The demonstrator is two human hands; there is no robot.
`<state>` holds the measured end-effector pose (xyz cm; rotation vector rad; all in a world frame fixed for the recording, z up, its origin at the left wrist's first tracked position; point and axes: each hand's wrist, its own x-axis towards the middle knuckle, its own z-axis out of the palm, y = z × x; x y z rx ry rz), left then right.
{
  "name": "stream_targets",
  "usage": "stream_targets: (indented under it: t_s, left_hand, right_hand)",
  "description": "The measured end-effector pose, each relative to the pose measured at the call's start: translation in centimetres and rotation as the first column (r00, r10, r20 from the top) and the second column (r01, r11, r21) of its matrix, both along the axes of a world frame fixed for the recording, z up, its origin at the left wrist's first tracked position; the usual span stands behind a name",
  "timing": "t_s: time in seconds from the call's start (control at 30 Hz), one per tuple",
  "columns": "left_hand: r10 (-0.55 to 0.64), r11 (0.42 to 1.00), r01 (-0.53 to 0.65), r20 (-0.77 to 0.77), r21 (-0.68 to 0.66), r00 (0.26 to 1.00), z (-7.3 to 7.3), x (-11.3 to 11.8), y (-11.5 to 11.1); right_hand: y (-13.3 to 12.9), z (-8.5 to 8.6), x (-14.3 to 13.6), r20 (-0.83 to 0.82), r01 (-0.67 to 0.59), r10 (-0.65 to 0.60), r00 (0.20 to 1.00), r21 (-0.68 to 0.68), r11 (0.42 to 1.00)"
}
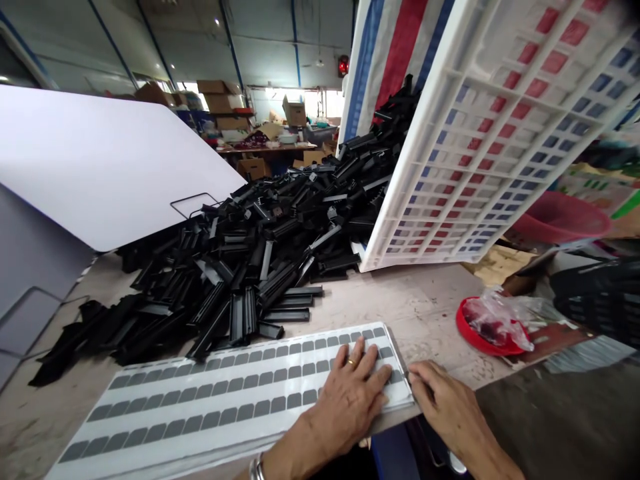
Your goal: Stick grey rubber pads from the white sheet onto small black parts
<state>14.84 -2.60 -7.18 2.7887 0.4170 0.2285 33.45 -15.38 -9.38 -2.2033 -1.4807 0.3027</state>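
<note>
A stack of white sheets [200, 410] printed or covered with rows of grey rounded squares lies along the table's front edge. My left hand [345, 390] rests flat on its right part, fingers spread, with a ring on one finger. At the right-hand edge of the stack is my right hand [445, 407], thumb and fingers pinched together. A small dark bit shows at those fingertips, but what it is cannot be made out. Just behind the sheets spreads a big heap of black plastic channel-shaped parts [270, 267], some touching the stack's far edge.
A white plastic crate [425, 200] lies tipped on its side, lined with striped cloth [395, 47], black parts spilling out. White panels [115, 167] stand at left. On the right sit a red dish [487, 343] with a plastic bag and a pink basin [563, 217].
</note>
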Motion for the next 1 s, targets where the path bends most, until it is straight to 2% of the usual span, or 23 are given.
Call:
stream_targets:
  t_s: [0.23,0.77,1.0]
  left_hand:
    - [0.022,1.000,-0.021,-0.047,0.021,0.999,-1.1,0.6,-0.6]
    - [0.032,0.999,-0.032,-0.057,-0.014,0.998,-1.0,1.1,-1.0]
    - [0.049,0.998,-0.051,-0.037,-0.032,0.998,-1.3,1.2,-1.1]
  right_hand:
    - [0.0,-0.4,0.9,0.054,-0.056,0.054,0.997,0.037,0.998]
    - [0.8,0.4,1.6,0.125,-0.254,0.251,0.960,0.001,0.967]
    - [1.1,1.2,1.5,0.139,-0.292,0.289,0.947,-0.004,0.957]
